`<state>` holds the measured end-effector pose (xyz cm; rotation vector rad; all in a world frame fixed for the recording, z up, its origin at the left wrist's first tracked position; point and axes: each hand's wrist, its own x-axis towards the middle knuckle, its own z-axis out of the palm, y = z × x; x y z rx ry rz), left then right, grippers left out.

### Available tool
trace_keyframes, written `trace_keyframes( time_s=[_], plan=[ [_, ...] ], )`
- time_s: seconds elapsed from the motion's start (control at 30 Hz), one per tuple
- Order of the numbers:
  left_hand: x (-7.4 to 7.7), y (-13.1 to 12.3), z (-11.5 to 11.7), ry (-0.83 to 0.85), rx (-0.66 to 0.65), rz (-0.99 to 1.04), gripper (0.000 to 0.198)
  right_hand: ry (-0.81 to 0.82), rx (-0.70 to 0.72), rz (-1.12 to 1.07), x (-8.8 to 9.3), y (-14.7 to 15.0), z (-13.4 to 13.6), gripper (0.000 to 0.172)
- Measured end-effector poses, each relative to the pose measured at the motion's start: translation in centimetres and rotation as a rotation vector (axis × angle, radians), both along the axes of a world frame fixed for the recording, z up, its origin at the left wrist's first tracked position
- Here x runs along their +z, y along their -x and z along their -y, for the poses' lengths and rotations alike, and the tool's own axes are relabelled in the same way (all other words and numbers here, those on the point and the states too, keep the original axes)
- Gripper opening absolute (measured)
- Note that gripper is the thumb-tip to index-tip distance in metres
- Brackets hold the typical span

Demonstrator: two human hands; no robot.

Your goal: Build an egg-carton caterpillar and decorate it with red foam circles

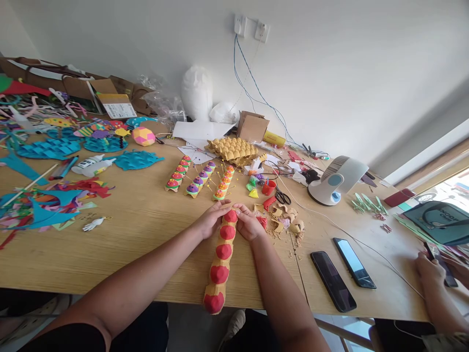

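Note:
A strip cut from an egg carton [223, 252], with several red-topped cups in a row, lies lengthwise before me. Its near end reaches over the table's front edge. At its far end, my left hand [214, 218] grips the left corner with bent fingers. My right hand [249, 222] closes on the right corner, thumb and fingers meeting close to the left ones. Just beyond stand three decorated egg carton strips: a red and green one [179, 173], a purple one [201, 178] and an orange one [224, 183], the latter two with thin yellow-tipped feelers.
Torn carton scraps [289, 220], scissors [283, 196] and a red cup [268, 187] lie right of my hands. Further right are two phones [333, 281], a white fan [339, 181] and another person's hand [430, 269]. Coloured paper [54, 205] covers the left; an egg tray [234, 149] sits behind.

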<state>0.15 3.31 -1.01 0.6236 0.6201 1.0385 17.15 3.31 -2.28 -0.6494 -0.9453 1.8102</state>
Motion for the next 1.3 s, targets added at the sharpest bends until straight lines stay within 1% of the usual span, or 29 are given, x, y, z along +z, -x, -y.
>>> trace_keyframes(
  time_s=[0.23,0.5,0.7,0.93,1.0,1.1,1.3],
  plan=[
    [0.0,-0.1,-0.2,0.03,0.014,0.004,0.052,0.014,0.006,-0.001,-0.2,0.0,-0.1,0.032],
    [-0.1,-0.1,-0.2,0.018,0.022,0.024,0.053,0.02,0.032,-0.036,0.0,0.0,-0.2,0.03],
    [-0.5,-0.3,-0.4,-0.005,0.022,0.0,0.055,-0.006,0.044,-0.055,0.0,0.0,-0.2,0.041],
    [-0.8,-0.2,-0.3,-0.02,0.007,0.036,0.054,-0.021,0.058,-0.061,0.1,0.2,-0.1,0.04],
    [-0.7,-0.1,-0.3,-0.03,-0.002,0.029,0.053,-0.026,0.064,-0.05,0.1,0.2,-0.1,0.041],
    [-0.4,0.0,-0.1,-0.038,-0.021,-0.015,0.056,-0.031,0.067,-0.045,-0.1,0.3,-0.1,0.04],
    [0.6,-0.2,0.5,0.007,0.005,-0.04,0.065,-0.02,0.076,-0.026,-0.1,0.4,-0.1,0.035]
  ],
)
